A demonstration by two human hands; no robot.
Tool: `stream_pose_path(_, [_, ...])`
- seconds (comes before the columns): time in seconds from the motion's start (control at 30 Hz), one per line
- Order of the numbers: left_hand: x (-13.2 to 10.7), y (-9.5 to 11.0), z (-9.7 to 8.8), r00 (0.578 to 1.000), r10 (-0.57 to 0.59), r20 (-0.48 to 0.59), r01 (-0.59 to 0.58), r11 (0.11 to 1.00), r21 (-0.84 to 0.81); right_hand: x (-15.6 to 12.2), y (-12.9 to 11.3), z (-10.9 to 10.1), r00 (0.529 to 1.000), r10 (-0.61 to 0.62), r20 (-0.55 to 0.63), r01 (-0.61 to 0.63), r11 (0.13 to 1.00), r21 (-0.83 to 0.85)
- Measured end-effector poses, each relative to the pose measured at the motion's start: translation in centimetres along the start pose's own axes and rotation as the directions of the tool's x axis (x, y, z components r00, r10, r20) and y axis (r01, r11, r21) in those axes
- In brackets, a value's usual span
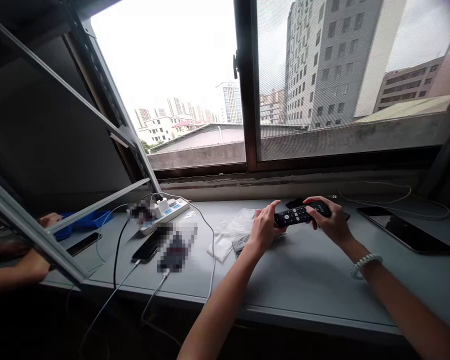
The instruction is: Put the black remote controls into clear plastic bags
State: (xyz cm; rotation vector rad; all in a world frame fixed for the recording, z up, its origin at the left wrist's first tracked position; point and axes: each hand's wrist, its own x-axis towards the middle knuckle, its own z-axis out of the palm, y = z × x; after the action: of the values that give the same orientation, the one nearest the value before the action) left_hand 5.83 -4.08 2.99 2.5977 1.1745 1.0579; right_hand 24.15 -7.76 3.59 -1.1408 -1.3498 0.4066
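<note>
A black remote control (297, 215) with pale buttons is held sideways above the desk, between both my hands. My left hand (264, 227) grips its left end, with the thumb and fingers closed around the edge. Around the right end my right hand (332, 222) is closed, its fingers over the top; a pale coiled band (365, 265) circles that wrist. Beneath and left of the remote lie clear plastic bags (228, 232), one with something grey in it. Behind the remote, a dark flat object (294, 203) is partly hidden.
On the right rests a black tablet (405, 230) beside a white cable (431, 210). Left stand a white power strip (165, 216) with plugs and a phone (148, 247) on a cable. A metal shelf frame (67, 260) divides off another person's arm (18, 267) and a blue bin (86, 220).
</note>
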Motion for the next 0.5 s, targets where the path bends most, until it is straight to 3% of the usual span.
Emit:
stream_pose_path(0.3, [0.1, -0.1, -0.2, 0.999, 0.035, 0.038, -0.036, 0.999, 0.014, 0.1, -0.2, 1.1, 0.987, 0.05, 0.153, -0.056, 0.998, 0.036])
stream_pose_path(0.5, [0.1, -0.3, -0.1, 0.995, 0.042, 0.09, -0.043, 0.999, 0.01, -0.2, 0.7, 2.5, 0.922, 0.155, 0.356, -0.21, 0.97, 0.121])
